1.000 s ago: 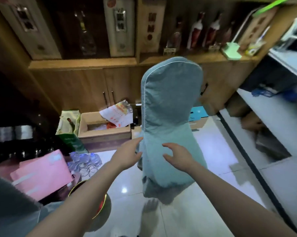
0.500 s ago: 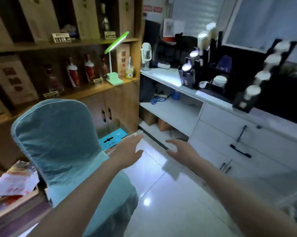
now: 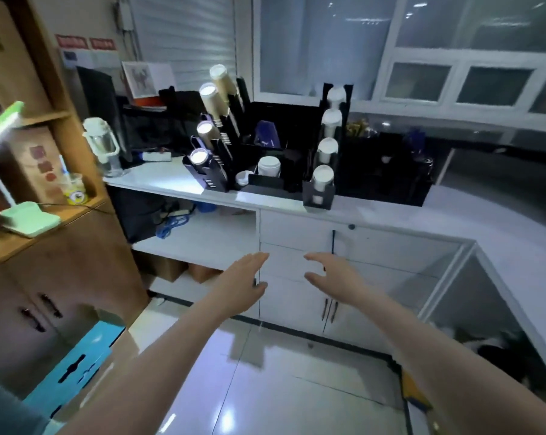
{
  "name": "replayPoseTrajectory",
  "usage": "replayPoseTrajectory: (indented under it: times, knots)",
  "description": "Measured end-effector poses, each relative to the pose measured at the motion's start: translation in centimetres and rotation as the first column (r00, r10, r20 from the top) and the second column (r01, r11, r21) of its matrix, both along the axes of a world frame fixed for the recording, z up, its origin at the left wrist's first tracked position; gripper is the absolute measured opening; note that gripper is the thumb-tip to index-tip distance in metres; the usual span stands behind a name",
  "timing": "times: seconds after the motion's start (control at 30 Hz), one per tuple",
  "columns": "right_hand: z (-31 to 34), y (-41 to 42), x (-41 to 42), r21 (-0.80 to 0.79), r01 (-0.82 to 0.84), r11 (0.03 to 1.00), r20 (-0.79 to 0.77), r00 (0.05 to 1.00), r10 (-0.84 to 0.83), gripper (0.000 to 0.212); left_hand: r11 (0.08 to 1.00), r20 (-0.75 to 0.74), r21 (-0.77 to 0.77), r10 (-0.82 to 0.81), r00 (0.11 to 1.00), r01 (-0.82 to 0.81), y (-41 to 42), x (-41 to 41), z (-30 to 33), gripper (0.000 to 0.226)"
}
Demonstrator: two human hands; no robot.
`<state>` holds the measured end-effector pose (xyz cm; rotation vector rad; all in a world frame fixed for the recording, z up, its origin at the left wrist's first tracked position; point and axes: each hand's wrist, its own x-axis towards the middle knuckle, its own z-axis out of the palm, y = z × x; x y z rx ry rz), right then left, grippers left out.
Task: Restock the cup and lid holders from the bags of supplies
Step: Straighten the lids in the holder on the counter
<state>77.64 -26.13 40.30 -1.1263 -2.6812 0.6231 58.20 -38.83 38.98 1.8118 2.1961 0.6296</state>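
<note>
Both hands are held out in front of the body with nothing in them: the left hand (image 3: 245,279) is flat with fingers straight, and the right hand (image 3: 331,273) is spread with the fingers loosely bent, so each grip is wide and empty. The hands are well short of the counter (image 3: 422,215).

On that counter a black organiser (image 3: 284,142) is seen. At its left a slanted rack of cup tubes (image 3: 210,127) is loaded with stacks, round ends facing out. At its right an upright lid and cup holder (image 3: 326,158) shows four white stacks, one above another. A single white cup (image 3: 268,167) sits in the low tray between them. No bag of supplies can be made out; brown boxes (image 3: 174,268) lie on the lowest shelf under the counter, and whether stock is kept there cannot be told.

The step in hand is judged to be the approach and the search for stock. It is best done by first noting which slots run low, then fetching a matching bag. The stacks are light and topple easily, so sleeves should be slid in along each tube's slope, not dropped.
</note>
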Motion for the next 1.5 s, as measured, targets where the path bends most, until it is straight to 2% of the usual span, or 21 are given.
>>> replayPoseTrajectory:
  times: [0.3,0.5,0.63,1.13,1.5]
  knots:
    - [0.9,6.9,-2.7,0.013,0.204,0.979,-0.107,0.974,-0.202,0.046,0.980,-0.082,0.018,-0.197,0.977,0.199,10.3,-5.1,0.5,0.060]
    - [1.0,11.5,-2.2,-0.019,0.273,0.962,-0.115,0.955,-0.274,0.045,0.961,-0.057,0.012,-0.274,0.960,0.275,16.9,-4.4,0.6,0.059]
    - [1.6,15.8,-0.9,0.021,0.244,0.969,-0.086,0.967,-0.242,0.046,0.964,-0.036,0.029,-0.263,0.964,0.265,22.0,-2.8,0.5,0.058]
    - [1.1,31.3,9.0,-0.075,0.279,0.957,-0.159,0.945,-0.288,0.043,0.964,0.015,0.053,-0.262,0.965,0.261,37.7,6.9,0.9,0.055]
    - [-0.7,40.2,12.1,-0.123,0.400,0.908,-0.238,0.877,-0.418,0.040,0.953,0.096,0.060,-0.300,0.949,0.296,47.5,9.6,-0.7,0.056]
